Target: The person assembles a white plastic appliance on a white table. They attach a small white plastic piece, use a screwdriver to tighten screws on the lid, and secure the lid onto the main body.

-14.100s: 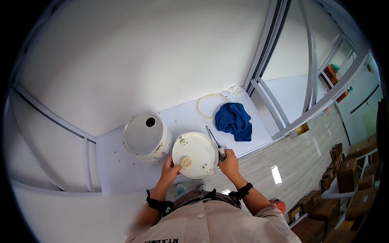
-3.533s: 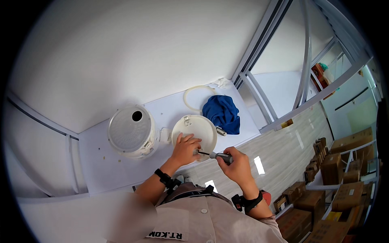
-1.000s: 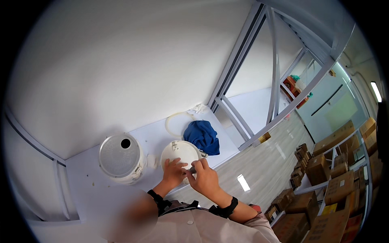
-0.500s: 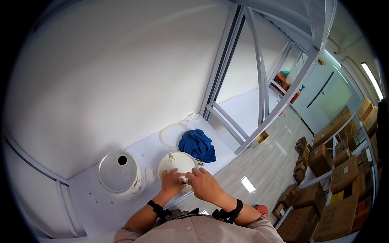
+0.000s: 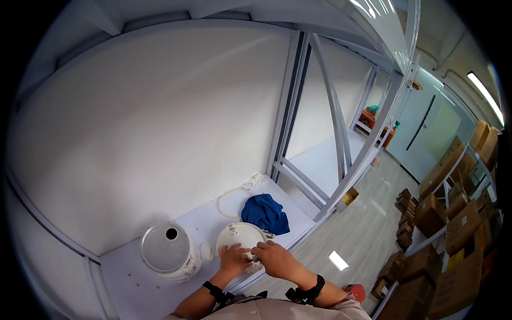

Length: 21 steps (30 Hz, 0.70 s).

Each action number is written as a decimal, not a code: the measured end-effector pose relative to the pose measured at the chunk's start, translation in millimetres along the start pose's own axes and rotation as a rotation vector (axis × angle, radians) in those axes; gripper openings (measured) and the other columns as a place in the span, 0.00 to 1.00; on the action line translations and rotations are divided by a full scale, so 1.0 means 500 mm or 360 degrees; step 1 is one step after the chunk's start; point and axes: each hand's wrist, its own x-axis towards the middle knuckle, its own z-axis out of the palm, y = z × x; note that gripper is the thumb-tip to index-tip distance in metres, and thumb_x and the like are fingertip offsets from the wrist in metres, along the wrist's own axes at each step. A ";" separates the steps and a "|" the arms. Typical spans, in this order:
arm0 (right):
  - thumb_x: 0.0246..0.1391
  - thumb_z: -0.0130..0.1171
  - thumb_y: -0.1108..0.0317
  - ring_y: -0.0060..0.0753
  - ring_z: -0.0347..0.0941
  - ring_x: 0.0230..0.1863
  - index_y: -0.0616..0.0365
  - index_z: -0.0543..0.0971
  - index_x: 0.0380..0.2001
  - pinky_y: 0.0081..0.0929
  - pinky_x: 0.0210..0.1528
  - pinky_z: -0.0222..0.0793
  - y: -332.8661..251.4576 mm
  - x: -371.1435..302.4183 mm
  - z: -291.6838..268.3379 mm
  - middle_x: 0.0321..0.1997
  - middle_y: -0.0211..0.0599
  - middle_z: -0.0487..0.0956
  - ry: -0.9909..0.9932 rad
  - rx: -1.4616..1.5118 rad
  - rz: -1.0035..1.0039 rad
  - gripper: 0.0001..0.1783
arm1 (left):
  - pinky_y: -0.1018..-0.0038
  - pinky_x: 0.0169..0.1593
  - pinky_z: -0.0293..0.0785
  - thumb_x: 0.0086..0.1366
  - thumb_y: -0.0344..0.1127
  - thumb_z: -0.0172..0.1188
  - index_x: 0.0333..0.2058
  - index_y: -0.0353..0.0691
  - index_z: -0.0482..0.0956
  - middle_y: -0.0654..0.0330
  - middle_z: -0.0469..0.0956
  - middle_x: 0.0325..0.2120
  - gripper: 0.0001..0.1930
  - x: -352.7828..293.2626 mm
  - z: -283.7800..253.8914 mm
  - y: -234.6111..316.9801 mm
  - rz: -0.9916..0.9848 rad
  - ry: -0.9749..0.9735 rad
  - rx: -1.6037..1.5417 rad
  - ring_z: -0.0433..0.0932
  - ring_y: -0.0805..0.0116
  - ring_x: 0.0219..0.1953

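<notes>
A white round drum-like part (image 5: pixel 240 233) with a flat top stands at the shelf's front edge, small metal fittings on its rim. My left hand (image 5: pixel 233 260) rests over its near side, fingers bent on the edge as if holding it. Close beside it, my right hand (image 5: pixel 276 258) has its fingers pinched at the same near rim. Something small and dark shows between the two hands, too covered to name. To the left sits a larger white drum (image 5: pixel 184 269) with a grey metal disc (image 5: pixel 164 250) on top, pierced by a round dark hole.
A crumpled blue cloth (image 5: pixel 265 213) lies behind the round part, beside a pale hoop (image 5: pixel 220 205) and crumpled white material (image 5: pixel 255 180). Metal frame posts (image 5: pixel 288 101) rise at the right. Cardboard boxes (image 5: pixel 429 216) fill racks across the aisle.
The view has tilted up, so the shelf and everything on it sit lower in the picture. Both hands stay at the round part's near rim, with only slight finger movement.
</notes>
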 end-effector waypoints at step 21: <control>0.56 0.69 0.56 0.52 0.83 0.29 0.60 0.77 0.41 0.43 0.25 0.78 -0.083 0.008 -0.053 0.38 0.52 0.78 -0.0069 -0.0065 0.0836 0.20 | 0.42 0.69 0.52 0.54 0.53 0.75 0.30 0.58 0.92 0.80 0.82 0.56 0.09 -0.008 0.026 -0.008 0.0016 0.0215 -0.0083 0.67 0.64 0.68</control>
